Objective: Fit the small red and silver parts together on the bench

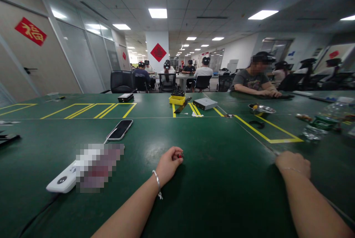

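Note:
My left hand point(169, 165), with a bracelet at its wrist, rests on the green table point(222, 179). Its thumb and fingers are closed on a small red-and-metal piece point(180, 155), mostly covered by the fingertips; its kind cannot be made out. Further right, my right hand point(294, 165) lies on the tabletop with its fingers curled in. What it holds, if anything, is hidden. A smartphone point(120, 130) with a white cable lies beyond my left hand, to the left, near a white power bank point(62, 180).
Further back stand a yellow tray point(176, 100), a grey box point(205, 103), a black box point(125, 98) and a metal bowl point(261, 109). A plastic bottle point(323, 121) is at right. Yellow tape marks the table. A co-worker point(253, 79) sits across on the right.

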A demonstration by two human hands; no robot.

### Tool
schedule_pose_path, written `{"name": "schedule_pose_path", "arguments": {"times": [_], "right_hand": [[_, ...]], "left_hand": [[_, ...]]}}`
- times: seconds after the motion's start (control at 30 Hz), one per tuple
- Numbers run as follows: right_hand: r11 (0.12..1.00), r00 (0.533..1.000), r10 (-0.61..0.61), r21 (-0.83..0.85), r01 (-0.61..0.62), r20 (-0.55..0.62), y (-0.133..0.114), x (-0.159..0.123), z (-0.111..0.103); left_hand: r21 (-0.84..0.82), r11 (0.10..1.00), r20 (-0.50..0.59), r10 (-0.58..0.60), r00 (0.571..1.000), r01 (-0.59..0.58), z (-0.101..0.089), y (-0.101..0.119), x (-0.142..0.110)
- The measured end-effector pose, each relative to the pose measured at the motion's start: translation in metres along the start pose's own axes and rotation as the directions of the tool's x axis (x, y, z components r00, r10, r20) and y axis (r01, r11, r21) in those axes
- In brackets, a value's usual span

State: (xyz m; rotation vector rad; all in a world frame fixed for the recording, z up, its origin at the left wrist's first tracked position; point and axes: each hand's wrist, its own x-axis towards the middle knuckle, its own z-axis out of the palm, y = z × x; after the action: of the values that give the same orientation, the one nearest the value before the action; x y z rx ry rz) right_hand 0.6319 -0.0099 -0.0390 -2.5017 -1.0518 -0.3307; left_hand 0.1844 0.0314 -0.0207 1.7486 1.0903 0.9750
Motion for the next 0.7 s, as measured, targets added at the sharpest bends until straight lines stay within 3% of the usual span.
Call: {"name": "schedule_pose_path", "arguments": {"times": [0.1,0.23,0.3,0.37,0.43,0.5,0.57,0.6,0.7], "right_hand": [[0.999,0.998,-0.006,-0.041,0.009,0.068,-0.014,-0.004,-0.007],[0.980,0.983,-0.181,0.089,0.177,0.036,-0.058,-0.013,-0.011],[0.955,0.969,-0.242,0.188,0.229,0.048,-0.085,-0.022,-0.009],[0.893,0.952,-0.278,0.400,0.208,0.127,-0.113,-0.036,-0.007],[0.751,0.920,-0.300,0.657,0.064,0.253,-0.142,-0.055,-0.008],[0.513,0.854,-0.329,0.835,-0.197,0.403,-0.170,-0.077,-0.010],[0.276,0.769,-0.377,0.855,-0.439,0.517,-0.196,-0.099,-0.012],[0.199,0.728,-0.401,0.828,-0.524,0.556,-0.208,-0.108,-0.013],[0.128,0.645,-0.461,0.765,-0.631,0.609,-0.234,-0.132,-0.015]], "left_hand": [[0.032,0.999,0.012,-0.008,1.000,0.008,0.000,0.000,0.000],[-0.013,1.000,0.023,-0.007,1.000,0.007,-0.001,0.002,-0.001],[-0.036,0.999,0.015,-0.013,1.000,0.013,-0.001,0.002,-0.001],[-0.049,0.999,0.010,-0.021,1.000,0.022,-0.001,0.003,-0.002],[-0.059,0.998,0.016,-0.016,1.000,0.017,-0.001,0.003,-0.002],[-0.067,0.998,0.022,-0.002,1.000,0.003,0.000,0.003,-0.001],[-0.070,0.998,0.017,0.003,1.000,-0.002,0.000,0.003,-0.001],[-0.067,0.998,0.009,0.002,1.000,-0.002,0.000,0.002,-0.001],[-0.048,0.999,-0.025,0.012,1.000,-0.013,-0.001,0.000,0.001]]}}
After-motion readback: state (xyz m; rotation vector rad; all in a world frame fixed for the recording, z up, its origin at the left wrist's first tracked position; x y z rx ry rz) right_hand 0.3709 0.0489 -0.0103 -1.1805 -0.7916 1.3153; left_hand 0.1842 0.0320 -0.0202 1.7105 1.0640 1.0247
